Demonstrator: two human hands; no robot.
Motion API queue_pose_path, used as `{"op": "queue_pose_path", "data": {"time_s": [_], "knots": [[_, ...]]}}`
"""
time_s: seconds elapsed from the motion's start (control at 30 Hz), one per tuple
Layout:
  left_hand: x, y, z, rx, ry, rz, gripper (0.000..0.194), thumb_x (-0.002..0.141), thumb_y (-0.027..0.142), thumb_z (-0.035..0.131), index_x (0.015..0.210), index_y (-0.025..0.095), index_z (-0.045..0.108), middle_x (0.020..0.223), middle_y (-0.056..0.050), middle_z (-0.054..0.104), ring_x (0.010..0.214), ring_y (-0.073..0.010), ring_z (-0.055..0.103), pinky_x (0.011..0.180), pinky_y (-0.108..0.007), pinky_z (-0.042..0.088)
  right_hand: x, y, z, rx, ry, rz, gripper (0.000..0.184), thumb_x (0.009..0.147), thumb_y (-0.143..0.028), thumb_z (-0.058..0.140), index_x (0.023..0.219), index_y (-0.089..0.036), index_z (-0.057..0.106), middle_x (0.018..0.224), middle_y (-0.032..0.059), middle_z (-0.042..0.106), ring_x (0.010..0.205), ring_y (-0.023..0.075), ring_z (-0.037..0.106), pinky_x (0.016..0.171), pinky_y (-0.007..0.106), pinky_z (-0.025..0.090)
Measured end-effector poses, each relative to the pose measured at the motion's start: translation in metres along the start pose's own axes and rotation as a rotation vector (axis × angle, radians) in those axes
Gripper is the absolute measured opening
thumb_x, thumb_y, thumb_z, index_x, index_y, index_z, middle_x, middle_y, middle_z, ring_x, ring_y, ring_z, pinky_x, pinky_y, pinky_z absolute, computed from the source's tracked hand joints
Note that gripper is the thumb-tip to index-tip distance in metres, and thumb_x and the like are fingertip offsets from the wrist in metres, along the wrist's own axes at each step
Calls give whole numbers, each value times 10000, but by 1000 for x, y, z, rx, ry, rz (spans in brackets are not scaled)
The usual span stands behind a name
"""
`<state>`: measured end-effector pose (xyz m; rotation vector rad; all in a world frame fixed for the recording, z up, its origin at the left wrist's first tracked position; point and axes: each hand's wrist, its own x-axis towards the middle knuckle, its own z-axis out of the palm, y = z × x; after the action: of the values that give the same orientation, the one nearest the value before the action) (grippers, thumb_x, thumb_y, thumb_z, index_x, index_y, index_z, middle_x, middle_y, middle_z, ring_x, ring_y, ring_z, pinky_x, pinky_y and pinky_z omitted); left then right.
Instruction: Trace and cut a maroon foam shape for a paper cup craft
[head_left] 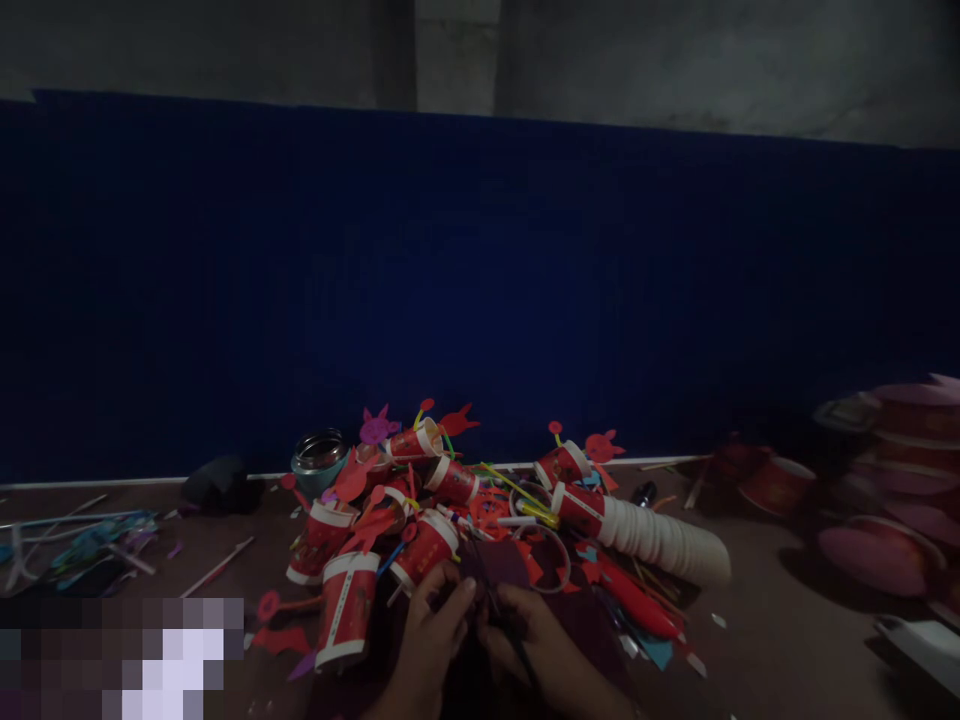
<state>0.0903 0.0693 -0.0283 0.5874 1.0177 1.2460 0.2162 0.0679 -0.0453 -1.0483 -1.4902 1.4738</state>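
Observation:
Both my hands meet low in the middle of the view, over a dark piece of paper [501, 566]. My left hand [431, 635] has its fingers curled onto the near left edge of that paper. My right hand [544, 645] is closed around a thin dark tool, maybe scissors or a pen, at the paper's right side. Just beyond my fingers lies a heap of red paper cups [409, 500] with red cut-out shapes and coloured sticks. A lying stack of white cups [652, 540] with a red one at its end sits to the right.
A dark blue board [480, 290] stands upright behind the brown table [772, 640]. A small tin [319, 455] sits at the back left, loose straws and strips [82, 540] at far left, red and pink paper bowls [877, 500] at far right. The scene is very dim.

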Motion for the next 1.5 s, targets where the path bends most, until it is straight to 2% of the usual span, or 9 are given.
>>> {"op": "queue_pose_path", "data": {"time_s": [0.23,0.43,0.6,0.77,0.97,1.1,1.27,1.5], "knots": [[0,-2,-3,12,10,-33,436,440,421,810,606,191,478,547,83,503,536,-61,480,538,-163,396,1,11,-1,-26,13,8,377,712,-518,602,655,-173,461,527,-61,430,458,67,358,436,188,304],[1,-3,-4,1,-3,-8,412,459,420,805,624,191,504,547,81,508,515,-59,482,515,-164,394,1,11,-1,29,21,16,346,722,-479,606,650,-170,470,525,-65,417,468,66,347,443,188,295],[-1,-2,-3,-41,38,-36,394,438,382,821,641,194,540,588,72,558,580,-79,541,582,-182,439,1,10,-2,7,34,32,360,697,-480,621,613,-177,445,498,-75,381,447,64,312,418,190,264],[3,-4,-4,-76,65,-43,444,410,421,820,729,195,609,672,28,629,664,-126,594,655,-233,472,2,7,0,28,34,13,379,662,-484,657,607,-177,441,528,-69,388,477,66,309,447,196,272],[8,-12,-10,30,28,23,392,492,489,770,658,184,587,602,49,566,593,-100,537,595,-201,436,-1,1,1,27,-5,10,390,677,-524,633,643,-180,454,521,-60,428,459,73,362,442,197,299],[9,-13,-11,120,0,87,371,538,494,742,647,174,590,595,42,545,590,-113,518,595,-216,431,-2,4,1,19,-12,-18,368,710,-513,613,689,-175,469,579,-47,463,503,77,388,472,195,319],[7,-12,-10,108,14,73,385,527,506,739,640,177,573,602,38,537,618,-132,531,611,-235,440,-1,6,1,0,24,-5,400,704,-542,603,640,-178,448,524,-68,400,468,67,320,442,196,275],[6,-10,-7,65,26,72,400,480,487,772,625,179,562,597,40,531,610,-122,522,614,-226,444,0,6,2,20,19,-4,441,681,-588,601,629,-182,436,534,-62,395,480,69,316,445,194,279]]}}
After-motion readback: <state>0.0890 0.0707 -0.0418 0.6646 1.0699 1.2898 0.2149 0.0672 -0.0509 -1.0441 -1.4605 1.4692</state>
